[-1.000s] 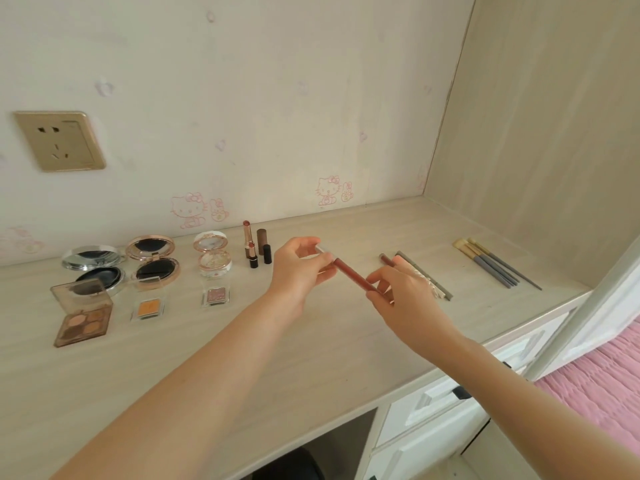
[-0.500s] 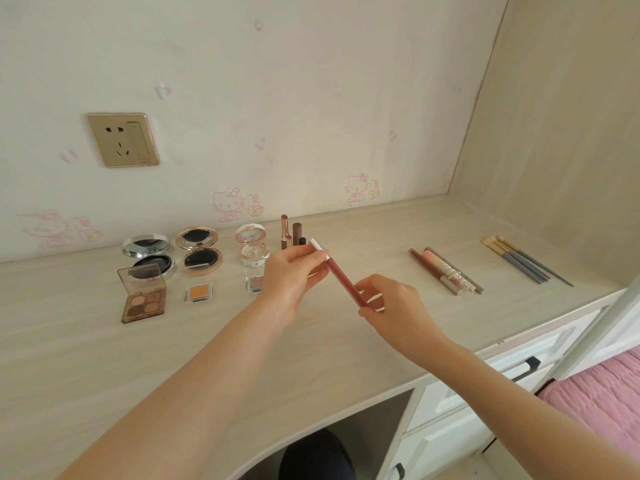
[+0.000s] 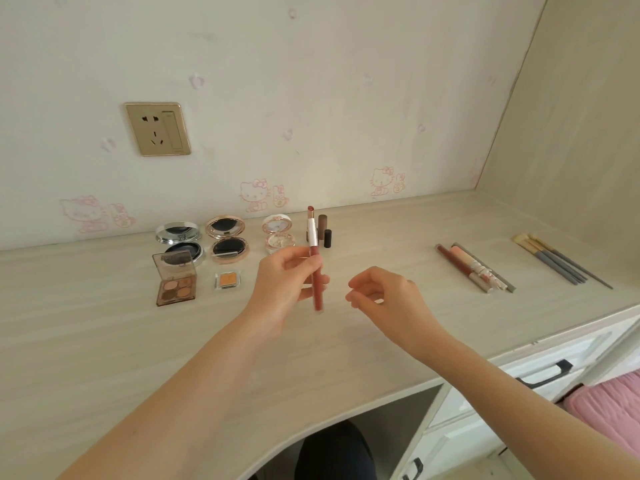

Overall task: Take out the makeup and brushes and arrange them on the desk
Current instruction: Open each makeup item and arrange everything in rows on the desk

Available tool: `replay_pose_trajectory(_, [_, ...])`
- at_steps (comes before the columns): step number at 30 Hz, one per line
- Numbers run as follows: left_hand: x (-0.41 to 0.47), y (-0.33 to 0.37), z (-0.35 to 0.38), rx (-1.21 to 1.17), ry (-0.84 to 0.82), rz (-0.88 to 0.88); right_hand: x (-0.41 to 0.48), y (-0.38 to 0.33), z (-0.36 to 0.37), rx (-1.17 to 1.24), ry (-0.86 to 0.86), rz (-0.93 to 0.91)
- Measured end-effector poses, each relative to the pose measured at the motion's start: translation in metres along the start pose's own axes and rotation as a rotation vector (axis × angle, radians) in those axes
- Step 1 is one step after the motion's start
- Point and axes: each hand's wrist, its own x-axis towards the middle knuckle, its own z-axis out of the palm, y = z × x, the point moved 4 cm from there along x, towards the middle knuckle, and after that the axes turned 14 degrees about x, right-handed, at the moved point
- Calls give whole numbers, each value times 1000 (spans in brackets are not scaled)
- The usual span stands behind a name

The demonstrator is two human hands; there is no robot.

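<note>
A: How far along is the person?

B: Well along, by the look of it. At the left of the pale wood-grain table (image 3: 339, 355) lie a silver round compact (image 3: 178, 242), a rose-gold round compact (image 3: 227, 241), a small white round compact (image 3: 278, 235), a brown four-pan eyeshadow palette (image 3: 175, 289) and a small square orange pan (image 3: 227, 280). All three compacts and the palette are open. A few upright lipsticks (image 3: 323, 226) stand just beside the white compact.

A: And at the right?

B: A row of slim makeup pencils (image 3: 474, 270) lies side by side. Well apart beyond them, a bundle of grey-handled brushes (image 3: 554, 259) lies near the side wall.

A: What is being handled?

B: The left hand (image 3: 287, 282) pinches a reddish-brown slim pencil with a white cap (image 3: 317, 296). It holds the pencil nearly upright above the table, in front of the lipsticks. The right hand (image 3: 381, 292) hangs near it, fingers loosely curled, holding nothing.

A: So what is left?

B: Setting that pencil down seems to be the step in hand, perhaps with the other pencils. No bag or box is in view, so whether more things wait to come out cannot be told.
</note>
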Motion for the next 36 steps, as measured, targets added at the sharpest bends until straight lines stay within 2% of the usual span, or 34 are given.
replay_pose_trajectory(4, [-7, -5, -27, 345, 6, 97, 7, -6, 6, 59, -33, 44])
replay_pose_trajectory(8, [-21, -8, -46, 792, -31, 349, 8, -13, 24, 135, -124, 73])
replay_pose_trajectory(10, [-30, -10, -53, 928, -56, 439, 8, -15, 36, 157, -179, 66])
replay_pose_trajectory(13, [-40, -14, -64, 1025, -76, 511, 7, -17, 52, 150, -251, 47])
replay_pose_trajectory(17, [-49, -12, -81, 1174, -20, 638, 7, -19, 69, 38, -316, -25])
replay_pose_trajectory(25, [-55, -20, -113, 1187, 68, 724, 13, -24, 82, -71, -299, -244])
replay_pose_trajectory(29, [-58, -21, -113, 1286, 183, 808, 11, -15, 98, 31, -237, -180])
replay_pose_trajectory(32, [-58, -22, -118, 1334, 250, 786, 11, -12, 102, 135, -174, -121])
replay_pose_trajectory(36, [-59, -23, -120, 1314, 220, 758, 7, -17, 98, 209, -125, -164])
